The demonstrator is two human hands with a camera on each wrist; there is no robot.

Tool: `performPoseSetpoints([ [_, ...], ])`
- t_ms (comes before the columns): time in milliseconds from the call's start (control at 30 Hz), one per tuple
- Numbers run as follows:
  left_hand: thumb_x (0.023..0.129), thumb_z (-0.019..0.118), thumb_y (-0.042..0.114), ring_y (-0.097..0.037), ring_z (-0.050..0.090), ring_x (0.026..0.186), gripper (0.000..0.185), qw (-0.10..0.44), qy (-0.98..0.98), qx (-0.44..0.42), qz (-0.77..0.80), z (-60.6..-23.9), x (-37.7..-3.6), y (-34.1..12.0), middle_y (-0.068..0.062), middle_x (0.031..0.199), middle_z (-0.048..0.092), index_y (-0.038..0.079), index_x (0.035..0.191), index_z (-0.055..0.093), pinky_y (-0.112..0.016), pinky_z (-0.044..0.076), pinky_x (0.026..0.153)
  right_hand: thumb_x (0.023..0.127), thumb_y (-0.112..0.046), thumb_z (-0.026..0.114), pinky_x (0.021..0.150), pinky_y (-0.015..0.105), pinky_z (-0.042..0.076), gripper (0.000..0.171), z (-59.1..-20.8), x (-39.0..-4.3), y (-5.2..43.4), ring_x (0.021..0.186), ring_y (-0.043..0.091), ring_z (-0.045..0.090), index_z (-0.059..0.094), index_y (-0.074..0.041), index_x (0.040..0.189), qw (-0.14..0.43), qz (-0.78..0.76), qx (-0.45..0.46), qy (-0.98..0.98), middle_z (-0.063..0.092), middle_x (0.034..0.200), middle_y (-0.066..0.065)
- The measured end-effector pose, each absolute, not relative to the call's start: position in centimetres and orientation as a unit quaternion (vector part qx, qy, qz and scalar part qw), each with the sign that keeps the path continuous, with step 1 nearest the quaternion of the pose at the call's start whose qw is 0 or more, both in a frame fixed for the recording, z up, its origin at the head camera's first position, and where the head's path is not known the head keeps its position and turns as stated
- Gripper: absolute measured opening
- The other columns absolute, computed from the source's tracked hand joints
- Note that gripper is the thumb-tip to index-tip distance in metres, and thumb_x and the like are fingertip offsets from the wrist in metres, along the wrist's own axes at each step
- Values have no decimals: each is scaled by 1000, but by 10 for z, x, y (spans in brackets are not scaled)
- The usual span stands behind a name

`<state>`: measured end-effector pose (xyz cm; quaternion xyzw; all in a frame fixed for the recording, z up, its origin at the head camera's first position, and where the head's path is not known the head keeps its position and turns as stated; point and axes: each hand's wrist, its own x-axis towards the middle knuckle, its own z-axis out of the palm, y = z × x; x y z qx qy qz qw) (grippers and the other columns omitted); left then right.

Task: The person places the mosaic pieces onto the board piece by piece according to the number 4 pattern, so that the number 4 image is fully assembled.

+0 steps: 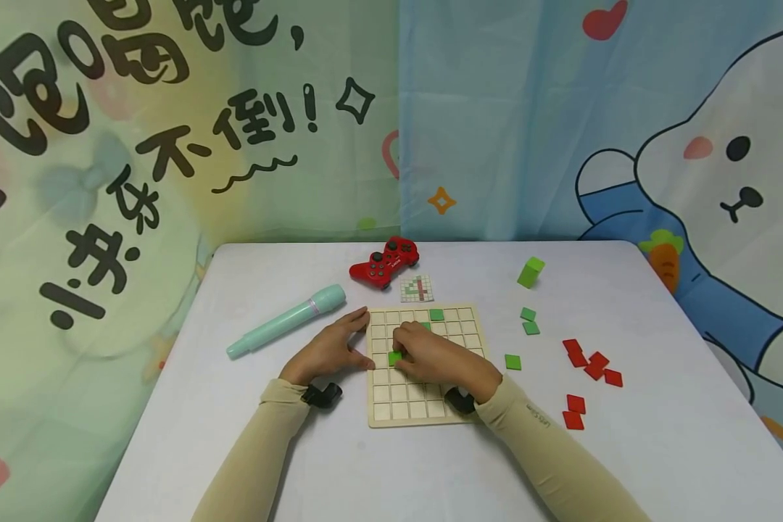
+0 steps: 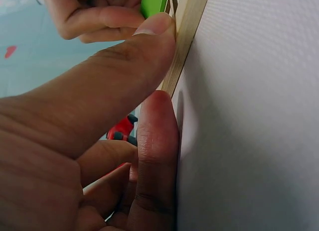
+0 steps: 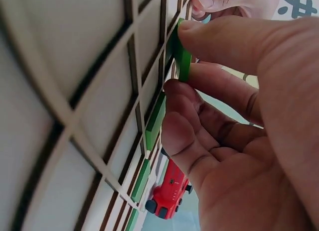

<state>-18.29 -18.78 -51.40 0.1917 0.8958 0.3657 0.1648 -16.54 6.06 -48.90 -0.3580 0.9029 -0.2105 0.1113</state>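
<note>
Left hand (image 1: 329, 353): rests on the table, thumb and fingers spread narrowly and pressed against the left edge of the wooden grid board (image 1: 423, 415); the left wrist view shows the thumb (image 2: 124, 76) on the board's rim and a fingertip on the tabletop beside it. It grips nothing.
Right hand (image 1: 438, 357): lies over the middle of the board, thumb and forefinger pinching a green tile (image 1: 395, 357) at its edge; in the right wrist view the tile (image 3: 182, 57) stands tilted against a grid cell, not yet lying flat.
Teal microphone (image 1: 286, 320): on the table left of and beyond the left hand, lying slantwise, well apart from it.
White table (image 1: 235, 435): bears everything; both sleeved forearms reach across its near part.
Red game controller (image 1: 385, 263): beyond both hands, near the far edge of the table.
Pattern card (image 1: 417, 288): just beyond the board's far edge, a small gridded sheet with red and green marks.
Placed green tile (image 1: 436, 315): sits in a cell of the board's far row, beyond the right hand.
Loose green tiles (image 1: 530, 321): right of the right hand, off the board; one more lies nearer the board's right edge.
Green block (image 1: 531, 272): farther off, right and beyond the right hand, standing upright.
Red tiles (image 1: 590, 362): furthest right, scattered in a loose group on the table, well apart from both hands.
</note>
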Motion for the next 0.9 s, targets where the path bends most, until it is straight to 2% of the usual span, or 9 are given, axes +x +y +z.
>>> performPoseSetpoints([
  [333, 84, 93, 25, -30, 25, 166, 103, 173, 897, 189, 361, -513, -183, -188, -5, 179, 24, 8, 166, 34, -50, 30, 131, 101, -18, 75, 80, 28, 46, 17, -489, -162, 59, 92, 14, 45, 61, -10, 101, 96, -188, -362, 908, 52, 100, 1],
  [533, 84, 93, 26, -31, 26, 165, 104, 170, 898, 189, 359, -513, -183, -188, -6, 179, 24, 7, 167, 33, -50, 31, 131, 99, -18, 76, 81, 29, 49, 15, -488, -161, 59, 92, 15, 49, 64, -10, 101, 95, -198, -359, 907, 57, 101, 3],
  [733, 84, 93, 26, -30, 24, 166, 105, 176, 897, 181, 364, -514, -182, -187, -4, 180, 23, 9, 167, 32, -50, 32, 130, 103, -24, 73, 88, 33, 54, 22, -487, -159, 70, 99, 16, 56, 69, -8, 118, 89, -216, -343, 910, 63, 111, 6],
  [900, 83, 93, 26, -30, 22, 167, 105, 174, 899, 181, 359, -515, -182, -186, -4, 180, 24, 9, 167, 33, -50, 29, 132, 108, -22, 65, 91, 41, 56, 26, -477, -153, 113, 105, 19, 62, 68, -6, 128, 33, -265, -304, 915, 65, 116, 8],
])
